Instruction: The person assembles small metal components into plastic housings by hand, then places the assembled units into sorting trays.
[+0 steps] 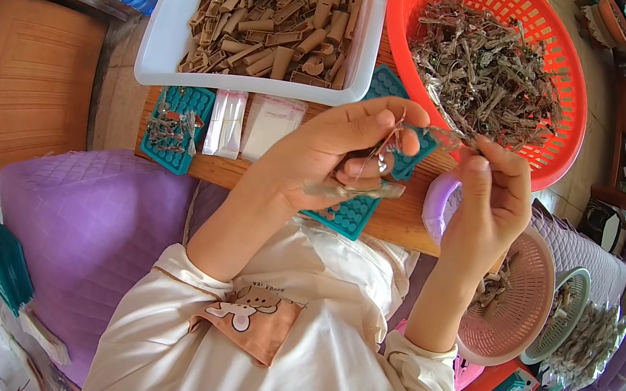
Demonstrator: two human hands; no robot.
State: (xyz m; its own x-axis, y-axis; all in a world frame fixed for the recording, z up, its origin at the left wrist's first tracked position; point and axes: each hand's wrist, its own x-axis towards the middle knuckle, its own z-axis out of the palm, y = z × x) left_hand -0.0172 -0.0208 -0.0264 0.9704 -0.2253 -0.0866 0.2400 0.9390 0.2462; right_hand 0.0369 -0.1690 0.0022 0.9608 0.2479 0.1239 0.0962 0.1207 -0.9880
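Note:
My left hand [343,138] is raised over the table's near edge, fingers curled around a clear, shiny plastic strip [355,189]. Thin strands and small glinting bits show between its fingers; their exact kind is unclear. To the right, my right hand [496,189] pinches thumb and forefinger on a small brownish, glossy piece [445,137], which stretches toward the left hand. Both hands hover just this side of a red basket [565,151], full of similar grey-brown pieces [487,71] in clear plastic. Beneath the left hand, a teal tray [351,217] with round cups is partly hidden.
A white bin [248,85] of tan plastic parts [277,11] stands at the far left. Clear bags [273,127] and another teal tray [176,123] with small metallic pieces lie on the wooden table [399,222]. Pink [531,302] and green baskets [570,317] stand at right.

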